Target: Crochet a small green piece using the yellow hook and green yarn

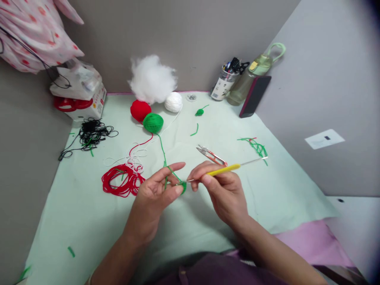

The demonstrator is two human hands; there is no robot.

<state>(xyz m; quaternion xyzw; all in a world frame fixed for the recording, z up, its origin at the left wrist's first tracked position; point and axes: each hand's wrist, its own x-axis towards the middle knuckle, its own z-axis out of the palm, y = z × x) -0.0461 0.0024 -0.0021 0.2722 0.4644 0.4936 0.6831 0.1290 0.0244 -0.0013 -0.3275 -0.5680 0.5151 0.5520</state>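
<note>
My left hand [157, 192] pinches a small green crocheted piece [184, 187] between thumb and fingers, its index finger stretched out with green yarn over it. That yarn runs up to a green ball [153, 123]. In my right hand [224, 190] is a crochet hook [224, 170] with a yellow handle, its metal tip at the green piece. Orange-handled thread snips [212, 155] lie just beyond my right hand. A loose coil of red yarn [118, 180] is left of my left hand.
Behind are a red ball [140, 110], a white ball [173, 102] and fluffy stuffing [152, 79]. A pen holder [222, 85], a bottle [240, 89] and a phone [255, 97] stand at the back right. Black yarn [93, 132] lies left, green scraps [258, 148] right.
</note>
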